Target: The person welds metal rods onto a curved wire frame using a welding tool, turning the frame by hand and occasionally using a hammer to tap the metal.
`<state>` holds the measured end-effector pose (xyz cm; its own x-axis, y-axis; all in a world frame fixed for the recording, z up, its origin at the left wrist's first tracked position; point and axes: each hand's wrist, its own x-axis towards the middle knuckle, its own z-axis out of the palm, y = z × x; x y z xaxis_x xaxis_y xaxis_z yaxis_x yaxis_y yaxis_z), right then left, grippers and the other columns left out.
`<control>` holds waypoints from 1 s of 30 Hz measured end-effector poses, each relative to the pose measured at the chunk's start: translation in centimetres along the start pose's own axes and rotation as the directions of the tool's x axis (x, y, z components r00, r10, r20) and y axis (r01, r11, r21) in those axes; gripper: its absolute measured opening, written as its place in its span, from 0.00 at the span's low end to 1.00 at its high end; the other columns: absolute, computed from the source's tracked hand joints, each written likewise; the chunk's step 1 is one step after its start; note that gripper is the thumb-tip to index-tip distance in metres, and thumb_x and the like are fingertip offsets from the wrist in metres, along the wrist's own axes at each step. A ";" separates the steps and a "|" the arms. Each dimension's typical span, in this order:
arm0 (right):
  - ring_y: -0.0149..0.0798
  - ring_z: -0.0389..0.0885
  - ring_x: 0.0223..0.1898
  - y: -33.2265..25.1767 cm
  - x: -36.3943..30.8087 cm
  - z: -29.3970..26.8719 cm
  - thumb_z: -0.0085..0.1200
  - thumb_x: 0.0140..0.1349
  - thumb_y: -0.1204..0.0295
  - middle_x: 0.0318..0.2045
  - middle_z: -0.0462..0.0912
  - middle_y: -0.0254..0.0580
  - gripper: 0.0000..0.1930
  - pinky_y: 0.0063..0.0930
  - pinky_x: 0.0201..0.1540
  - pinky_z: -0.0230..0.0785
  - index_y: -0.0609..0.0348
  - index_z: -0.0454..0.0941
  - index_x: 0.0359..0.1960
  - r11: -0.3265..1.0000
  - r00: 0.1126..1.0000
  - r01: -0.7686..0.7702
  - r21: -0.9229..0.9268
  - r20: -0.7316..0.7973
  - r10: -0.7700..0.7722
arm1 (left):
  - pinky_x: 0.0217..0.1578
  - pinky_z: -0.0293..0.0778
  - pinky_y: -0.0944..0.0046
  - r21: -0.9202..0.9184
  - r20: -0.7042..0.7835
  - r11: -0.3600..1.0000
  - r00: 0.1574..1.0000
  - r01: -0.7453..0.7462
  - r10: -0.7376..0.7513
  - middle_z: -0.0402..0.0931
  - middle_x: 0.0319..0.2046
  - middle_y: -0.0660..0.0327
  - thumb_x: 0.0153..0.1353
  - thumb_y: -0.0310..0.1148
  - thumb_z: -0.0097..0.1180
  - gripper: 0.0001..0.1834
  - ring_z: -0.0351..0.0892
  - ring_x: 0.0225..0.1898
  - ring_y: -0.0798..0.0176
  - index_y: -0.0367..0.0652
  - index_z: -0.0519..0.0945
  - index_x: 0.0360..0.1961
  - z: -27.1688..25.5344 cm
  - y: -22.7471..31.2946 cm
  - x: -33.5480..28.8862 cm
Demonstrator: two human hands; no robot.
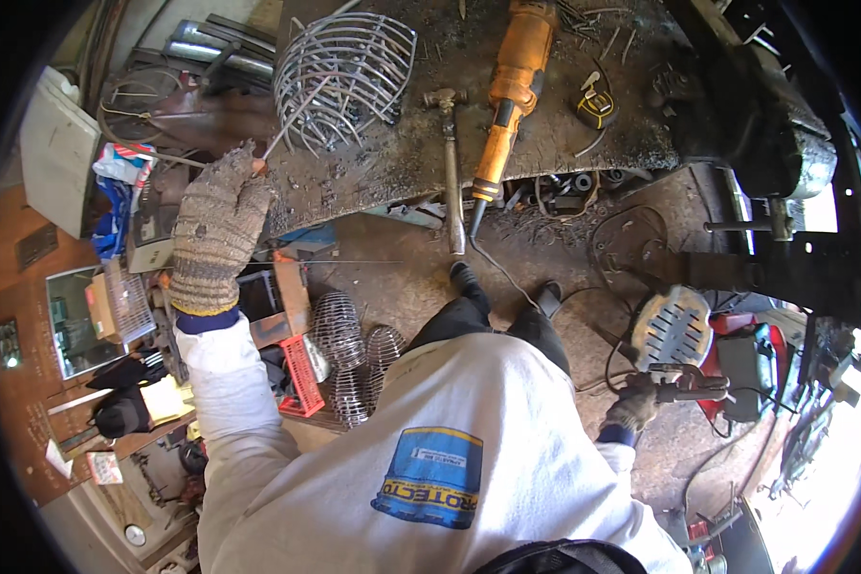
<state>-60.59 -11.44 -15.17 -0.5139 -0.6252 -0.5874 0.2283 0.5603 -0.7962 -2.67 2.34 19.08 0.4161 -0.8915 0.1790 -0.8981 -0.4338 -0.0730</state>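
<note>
My left hand [222, 225], in a worn knitted glove, is closed at the left end of the workbench. A bare fingertip shows through the glove, pinching a thin metal rod [279, 132] that slants up against a curved basket of welded rods [344, 77]. Down at my right side, my gloved right hand [633, 402] is wrapped round a plier-like metal clamp [691, 385], its jaws pointing right. A hammer [450, 163] lies on the bench with its handle over the front edge. Beside it rests an orange angle grinder [515, 96], cord hanging down.
A yellow tape measure [596, 107] lies on the workbench [392, 172]. Coiled wire baskets [340, 335] and a red crate [301, 375] stand on the floor to my left. At right are a slotted stool seat [672, 328], loose cables and a heavy vise [784, 153].
</note>
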 end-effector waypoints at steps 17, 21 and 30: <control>0.28 0.78 0.36 -13.9 -24.0 14.7 0.62 0.62 0.53 0.40 0.79 0.36 0.31 0.22 0.38 0.71 0.63 0.68 0.57 0.566 0.314 0.814 0.129 0.723 -0.615 | 0.49 0.77 0.53 0.103 -0.241 0.993 0.968 -0.049 0.073 0.81 0.45 0.56 0.61 0.40 0.59 0.17 0.80 0.47 0.51 0.48 0.81 0.50 0.8 0.7 -1.0; 0.33 0.81 0.43 -16.6 -25.4 18.7 0.57 0.63 0.44 0.47 0.81 0.42 0.35 0.28 0.40 0.75 0.63 0.70 0.58 0.551 0.256 0.827 0.111 0.799 -0.545 | 0.49 0.77 0.53 0.086 -0.183 0.996 0.983 -0.014 0.030 0.81 0.45 0.56 0.60 0.40 0.60 0.17 0.80 0.47 0.51 0.48 0.81 0.49 0.6 0.5 -1.0; 0.45 0.86 0.36 -18.5 -23.1 26.6 0.59 0.64 0.66 0.44 0.81 0.51 0.26 0.36 0.36 0.84 0.63 0.67 0.60 0.979 0.059 0.194 0.061 0.996 -0.074 | 0.53 0.75 0.52 0.091 -0.160 0.995 0.986 -0.033 0.048 0.80 0.49 0.55 0.58 0.36 0.63 0.21 0.78 0.52 0.49 0.47 0.80 0.53 0.7 0.0 -1.3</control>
<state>-30.98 -21.83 9.24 0.7760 -0.6191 -0.1206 0.1746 0.3945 -0.9021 -3.11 3.43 18.19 0.3447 -0.8790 0.3295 -0.8946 -0.4140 -0.1684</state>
